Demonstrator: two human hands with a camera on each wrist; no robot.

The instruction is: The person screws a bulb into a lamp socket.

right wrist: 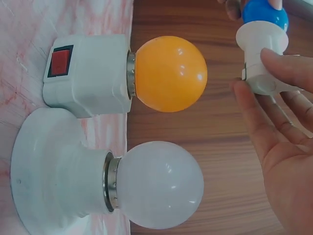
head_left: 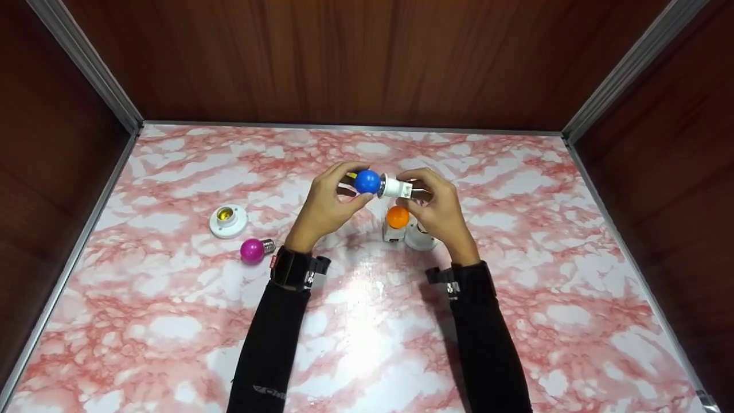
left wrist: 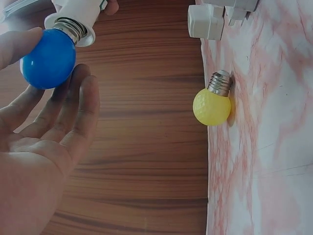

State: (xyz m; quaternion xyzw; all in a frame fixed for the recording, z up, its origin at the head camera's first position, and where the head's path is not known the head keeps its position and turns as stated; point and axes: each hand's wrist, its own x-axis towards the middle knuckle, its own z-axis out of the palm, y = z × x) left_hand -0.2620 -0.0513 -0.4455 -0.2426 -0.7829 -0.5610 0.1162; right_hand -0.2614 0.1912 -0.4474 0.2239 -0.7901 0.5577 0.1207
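Note:
My left hand pinches a blue light bulb between thumb and fingers. From the other side, my right hand grips a white lamp socket. Held above the table, the two meet end to end. In the left wrist view, metal threads of the blue bulb still show at the mouth of the socket. Below my right hand stand an orange bulb in a white holder with a red switch, and a white bulb in a round white holder.
At the left, a round white holder with no bulb in it lies near a magenta bulb. A yellow bulb rests on the table beyond my left hand. Dark wood-patterned panels enclose the marbled table.

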